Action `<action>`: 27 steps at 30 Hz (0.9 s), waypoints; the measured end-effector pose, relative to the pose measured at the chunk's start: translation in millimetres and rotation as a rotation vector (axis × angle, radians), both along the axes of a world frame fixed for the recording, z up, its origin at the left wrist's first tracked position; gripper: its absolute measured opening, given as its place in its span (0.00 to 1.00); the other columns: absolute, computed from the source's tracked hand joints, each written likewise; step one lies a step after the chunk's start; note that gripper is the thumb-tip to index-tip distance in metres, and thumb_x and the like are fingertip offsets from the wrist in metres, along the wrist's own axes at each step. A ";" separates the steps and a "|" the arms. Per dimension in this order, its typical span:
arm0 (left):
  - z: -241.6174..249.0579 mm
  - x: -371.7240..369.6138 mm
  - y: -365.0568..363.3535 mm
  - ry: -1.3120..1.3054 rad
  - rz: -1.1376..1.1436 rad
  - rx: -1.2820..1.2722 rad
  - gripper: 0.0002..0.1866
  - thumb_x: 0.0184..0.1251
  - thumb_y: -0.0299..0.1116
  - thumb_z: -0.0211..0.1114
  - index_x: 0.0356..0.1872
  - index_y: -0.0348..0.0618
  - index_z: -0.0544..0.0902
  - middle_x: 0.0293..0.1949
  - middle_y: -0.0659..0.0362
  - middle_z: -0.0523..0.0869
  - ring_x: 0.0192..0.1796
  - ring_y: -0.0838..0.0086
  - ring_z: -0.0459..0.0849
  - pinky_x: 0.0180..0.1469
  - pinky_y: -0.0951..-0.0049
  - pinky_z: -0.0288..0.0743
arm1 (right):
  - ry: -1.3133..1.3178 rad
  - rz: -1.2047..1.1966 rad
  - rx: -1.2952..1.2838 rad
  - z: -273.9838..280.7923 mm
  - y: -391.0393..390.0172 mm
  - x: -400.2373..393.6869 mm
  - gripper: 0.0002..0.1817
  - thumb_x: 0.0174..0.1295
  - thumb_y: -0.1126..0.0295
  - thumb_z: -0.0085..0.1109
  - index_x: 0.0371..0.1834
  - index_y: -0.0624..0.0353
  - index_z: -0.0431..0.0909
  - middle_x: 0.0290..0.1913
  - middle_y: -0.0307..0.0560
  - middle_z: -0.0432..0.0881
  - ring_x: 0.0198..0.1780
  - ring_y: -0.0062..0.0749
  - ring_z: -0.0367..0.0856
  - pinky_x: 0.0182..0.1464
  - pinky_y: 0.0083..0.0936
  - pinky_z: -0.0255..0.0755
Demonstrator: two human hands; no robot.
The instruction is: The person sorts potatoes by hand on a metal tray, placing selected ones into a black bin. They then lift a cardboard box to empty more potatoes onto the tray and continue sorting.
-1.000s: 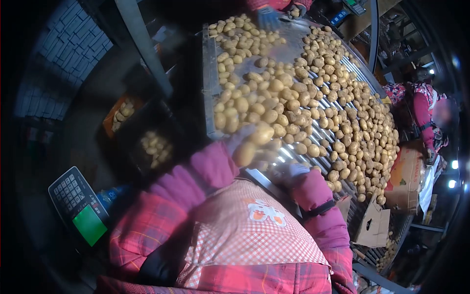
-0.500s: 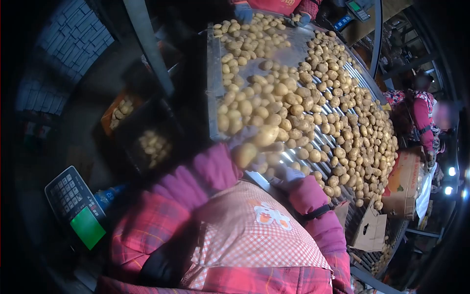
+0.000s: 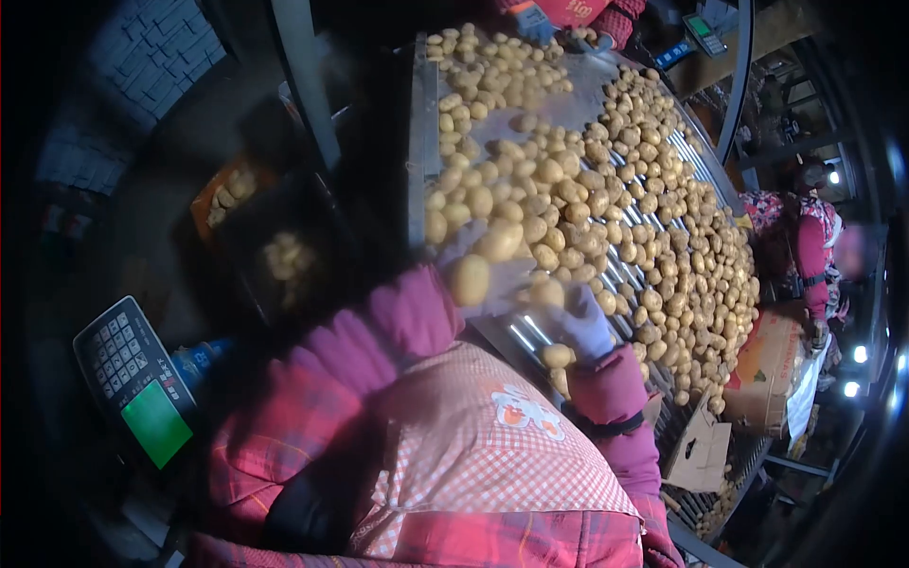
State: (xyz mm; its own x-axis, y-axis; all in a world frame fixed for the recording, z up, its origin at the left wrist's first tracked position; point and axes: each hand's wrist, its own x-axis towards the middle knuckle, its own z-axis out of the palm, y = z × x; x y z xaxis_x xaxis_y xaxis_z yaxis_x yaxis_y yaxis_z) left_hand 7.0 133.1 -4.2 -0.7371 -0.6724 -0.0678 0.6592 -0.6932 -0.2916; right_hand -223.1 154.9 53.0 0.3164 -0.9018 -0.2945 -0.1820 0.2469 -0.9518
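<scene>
My left hand [image 3: 507, 284], in a pale glove, is cupped with its fingers pointing right. Potatoes rest in it: one large potato [image 3: 471, 281] sits by the wrist and another potato [image 3: 499, 240] lies just above. My right hand [image 3: 589, 327], also gloved, is close beside it, with its fingers against a potato [image 3: 546, 292] between the two hands. Blur hides part of this grip. Below that hand, a single potato [image 3: 557, 356] lies on the metal rollers [image 3: 528, 331]. Many more potatoes [image 3: 568, 213] cover the sorting table in front of both hands.
A metal rim [image 3: 417, 142] borders the table's left side. Across it, another person's gloved hand [image 3: 533, 24] is by the potatoes. A keypad scale [image 3: 133, 369] stands at lower left, near a dark crate [image 3: 284, 218]. Cardboard boxes [image 3: 772, 374] and another person [image 3: 805, 237] are at right.
My right hand has risen from the rollers toward my left hand, bringing a potato between them. My left hand still carries potatoes. The view has shifted slightly.
</scene>
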 end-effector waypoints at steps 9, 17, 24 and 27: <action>-56.7 17.1 12.2 -0.758 0.450 -0.370 0.32 0.60 0.62 0.50 0.58 0.52 0.72 0.57 0.50 0.74 0.56 0.53 0.75 0.52 0.37 0.66 | 0.264 -0.220 -0.013 -28.3 5.2 -15.1 0.13 0.64 0.68 0.54 0.48 0.62 0.74 0.32 0.35 0.76 0.30 0.15 0.71 0.33 0.14 0.67; -11.4 137.5 62.3 -0.264 0.616 0.027 0.36 0.57 0.66 0.51 0.63 0.57 0.66 0.62 0.44 0.68 0.59 0.43 0.69 0.54 0.31 0.62 | 0.291 -0.142 0.020 -38.7 4.5 -27.5 0.12 0.66 0.66 0.51 0.47 0.60 0.75 0.30 0.37 0.77 0.28 0.16 0.73 0.30 0.16 0.69; -95.6 174.9 117.4 -0.609 0.872 0.702 0.20 0.54 0.38 0.65 0.49 0.52 0.73 0.46 0.52 0.76 0.44 0.55 0.78 0.42 0.52 0.80 | 0.352 0.075 0.018 -61.1 -9.9 -29.8 0.15 0.68 0.65 0.47 0.53 0.61 0.71 0.38 0.39 0.78 0.33 0.20 0.75 0.33 0.18 0.71; -148.2 196.4 147.5 -0.562 0.781 0.634 0.18 0.55 0.37 0.64 0.48 0.53 0.73 0.48 0.55 0.76 0.42 0.57 0.78 0.36 0.60 0.80 | 0.336 0.085 0.029 -53.9 -11.6 -21.3 0.15 0.68 0.65 0.47 0.53 0.62 0.71 0.39 0.40 0.78 0.35 0.21 0.75 0.35 0.18 0.72</action>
State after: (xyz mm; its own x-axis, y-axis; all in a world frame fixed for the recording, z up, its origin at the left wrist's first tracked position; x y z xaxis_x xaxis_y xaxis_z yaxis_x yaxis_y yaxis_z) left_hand 203.4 280.6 -152.4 0.1070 -0.6595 -0.7440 0.9913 0.1280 0.0292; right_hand -244.4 143.3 -0.9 0.2710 -0.8659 -0.4204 -0.5050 0.2439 -0.8279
